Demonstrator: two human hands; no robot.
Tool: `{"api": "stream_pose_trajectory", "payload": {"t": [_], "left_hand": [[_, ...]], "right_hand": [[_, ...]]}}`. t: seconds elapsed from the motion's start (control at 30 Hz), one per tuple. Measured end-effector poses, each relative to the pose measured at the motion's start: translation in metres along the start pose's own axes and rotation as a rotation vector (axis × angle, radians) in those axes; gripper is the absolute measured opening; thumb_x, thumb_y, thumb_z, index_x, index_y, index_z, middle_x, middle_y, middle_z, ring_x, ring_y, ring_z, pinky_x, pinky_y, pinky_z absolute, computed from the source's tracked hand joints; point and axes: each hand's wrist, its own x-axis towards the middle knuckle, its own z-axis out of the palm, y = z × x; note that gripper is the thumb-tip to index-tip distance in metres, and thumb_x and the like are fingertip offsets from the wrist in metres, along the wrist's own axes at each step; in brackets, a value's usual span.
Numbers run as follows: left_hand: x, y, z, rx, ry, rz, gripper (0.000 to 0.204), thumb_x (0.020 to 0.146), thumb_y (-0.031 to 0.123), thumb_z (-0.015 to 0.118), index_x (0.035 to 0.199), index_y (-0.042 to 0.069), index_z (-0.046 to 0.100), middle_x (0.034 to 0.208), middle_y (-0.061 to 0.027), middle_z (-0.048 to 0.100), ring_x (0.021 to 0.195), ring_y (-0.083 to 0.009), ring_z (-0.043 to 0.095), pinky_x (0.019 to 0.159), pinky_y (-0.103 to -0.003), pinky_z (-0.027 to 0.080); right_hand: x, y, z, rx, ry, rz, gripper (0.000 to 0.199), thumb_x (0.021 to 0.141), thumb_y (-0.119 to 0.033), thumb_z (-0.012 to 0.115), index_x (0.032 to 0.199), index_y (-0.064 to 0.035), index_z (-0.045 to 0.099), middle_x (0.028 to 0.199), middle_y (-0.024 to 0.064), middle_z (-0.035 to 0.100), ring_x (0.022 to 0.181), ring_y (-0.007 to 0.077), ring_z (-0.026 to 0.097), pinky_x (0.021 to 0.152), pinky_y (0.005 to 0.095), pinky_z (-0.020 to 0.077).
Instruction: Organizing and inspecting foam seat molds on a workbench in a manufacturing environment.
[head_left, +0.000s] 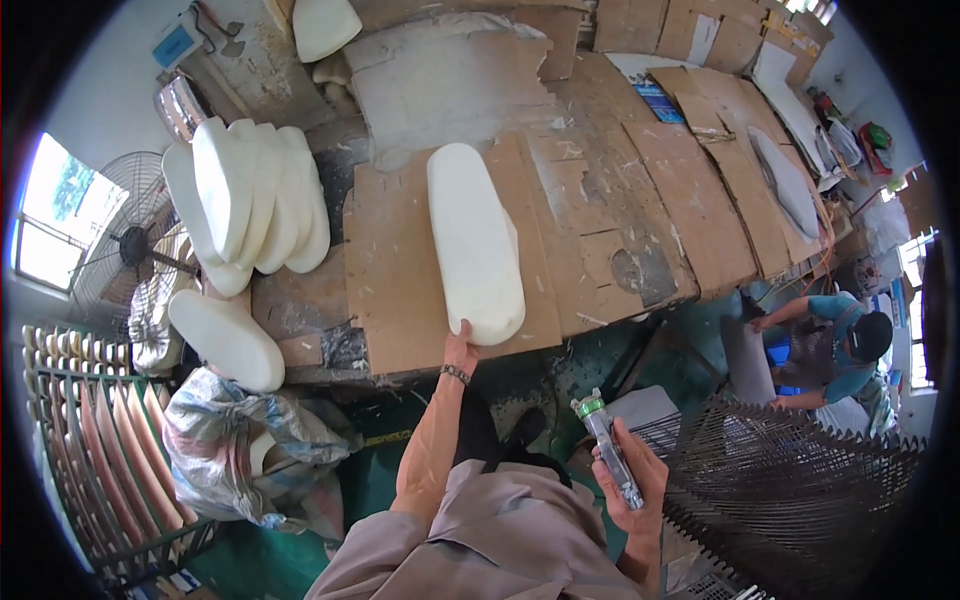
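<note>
A long cream-white foam-like pad (474,235) with rounded ends lies on a sheet of cardboard (385,270) on the bench, pointing away from me. My left hand (460,349) grips its near end, thumb on top; the other fingers are mostly hidden. Held up in front of my body on the right, my right hand (637,472) is closed around a slim grey hand tool (612,450) with a green ring near its top. The tool is well apart from the pad, and its exact kind does not show.
Similar white pads (260,195) stand stacked at the left, beside a fan (132,245). One more pad (228,340) overhangs the bench's left corner. Below are a plastic sack (240,450) and a rack (110,440). A co-worker (825,345) sits right, behind dark metal racking (780,480).
</note>
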Motion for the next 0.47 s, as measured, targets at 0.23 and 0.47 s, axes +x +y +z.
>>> {"api": "stream_pose_trajectory", "payload": {"t": [0.23,0.47], "left_hand": [[-0.008,0.01,-0.019,-0.206,0.014,-0.026,0.027,0.105,0.021,0.048,0.125,0.004,0.054,0.122,-0.0096,0.063,0.114,-0.023,0.062,0.097,-0.04,0.055],[0.014,0.041,-0.072,-0.029,0.31,0.043,0.04,0.1,0.031,0.059,0.132,0.006,0.056,0.116,-0.0105,0.066,0.101,-0.0254,0.067,0.082,-0.043,0.058]], "right_hand": [[0.015,0.002,0.01,-0.048,0.011,-0.018,0.047,0.086,-0.002,0.067,0.13,0.0068,0.059,0.092,0.0138,0.068,0.08,0.0204,0.067,0.077,0.0293,0.0521],[0.033,0.039,0.038,0.168,-0.236,0.09,0.058,0.093,-0.021,0.063,0.141,0.0088,0.047,0.101,0.0091,0.067,0.085,0.0123,0.058,0.081,0.0261,0.0491]]}}
